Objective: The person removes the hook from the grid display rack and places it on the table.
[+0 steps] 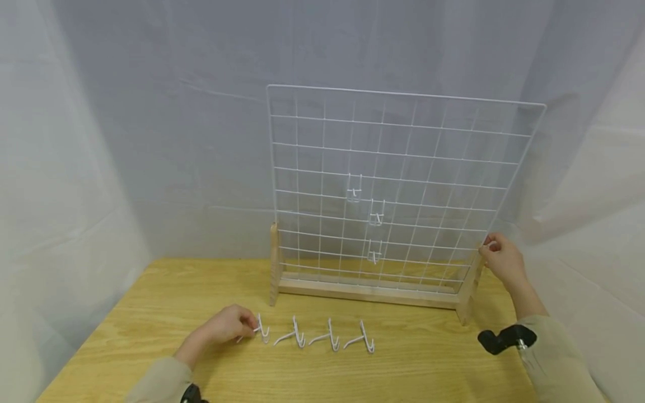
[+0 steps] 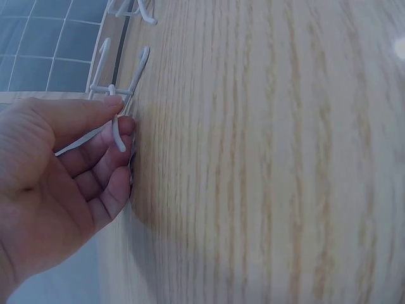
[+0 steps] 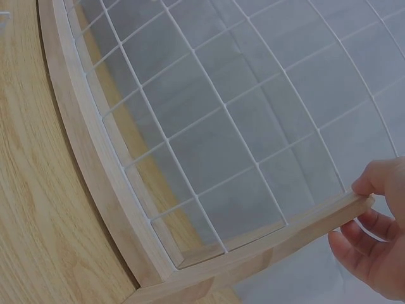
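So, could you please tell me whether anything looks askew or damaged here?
Nothing looks damaged. On the wire grid panel, the highest hook hangs further left than the two lower hooks, breaking their line, though that may be deliberate.

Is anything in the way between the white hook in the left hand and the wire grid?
Nothing visible is. The left hand pinches the hook, and only open tabletop shows between it and the wooden stand holding the wire grid. The other three loose hooks lie off to the right.
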The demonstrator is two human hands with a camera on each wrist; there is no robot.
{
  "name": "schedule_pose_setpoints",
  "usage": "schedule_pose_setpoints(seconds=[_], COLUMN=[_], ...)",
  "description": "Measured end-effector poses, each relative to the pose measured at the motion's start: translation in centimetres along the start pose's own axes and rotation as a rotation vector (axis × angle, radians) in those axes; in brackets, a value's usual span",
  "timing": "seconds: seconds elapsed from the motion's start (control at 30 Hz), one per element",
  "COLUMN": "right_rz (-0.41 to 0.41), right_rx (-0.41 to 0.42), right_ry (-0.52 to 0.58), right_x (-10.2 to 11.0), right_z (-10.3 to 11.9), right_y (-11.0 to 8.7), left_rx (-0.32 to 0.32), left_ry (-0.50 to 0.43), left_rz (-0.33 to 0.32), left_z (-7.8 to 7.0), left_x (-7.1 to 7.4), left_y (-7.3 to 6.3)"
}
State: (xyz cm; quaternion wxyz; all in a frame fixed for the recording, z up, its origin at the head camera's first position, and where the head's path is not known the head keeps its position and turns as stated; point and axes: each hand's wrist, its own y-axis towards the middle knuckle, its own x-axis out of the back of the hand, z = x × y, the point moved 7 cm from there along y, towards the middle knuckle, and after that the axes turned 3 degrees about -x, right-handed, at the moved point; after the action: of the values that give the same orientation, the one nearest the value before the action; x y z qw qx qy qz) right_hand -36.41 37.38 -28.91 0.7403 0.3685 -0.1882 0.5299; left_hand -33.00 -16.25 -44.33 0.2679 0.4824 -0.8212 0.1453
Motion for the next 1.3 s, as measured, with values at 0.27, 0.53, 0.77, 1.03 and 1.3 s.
schedule_pose_setpoints(seconds=[0.27, 0.53, 0.77, 1.03, 1.3], right_rz=[0.001, -0.001, -0.003, -0.002, 0.001], right_rx=[0.003, 0.0, -0.013, -0.014, -0.02], right_ry=[0.001, 0.013, 0.023, 0.018, 0.025], right_x=[0.0, 0.0, 0.0, 0.0, -0.1], right_z=[0.0, 0.1, 0.0, -0.2, -0.3], right_y=[0.0, 0.0, 0.0, 0.1, 0.2], left_rx=[0.008, -0.015, -0.021, -0.006, 0.007], left_ry=[0.017, 0.019, 0.037, 0.039, 0.038], left_rz=[0.003, -0.022, -0.041, -0.074, -0.142], left_z=[0.0, -0.4, -0.4, -0.2, -0.8], left_x=[-0.1, 0.0, 0.3, 0.8, 1.4], left_y=[0.1, -0.1, -0.3, -0.4, -0.5])
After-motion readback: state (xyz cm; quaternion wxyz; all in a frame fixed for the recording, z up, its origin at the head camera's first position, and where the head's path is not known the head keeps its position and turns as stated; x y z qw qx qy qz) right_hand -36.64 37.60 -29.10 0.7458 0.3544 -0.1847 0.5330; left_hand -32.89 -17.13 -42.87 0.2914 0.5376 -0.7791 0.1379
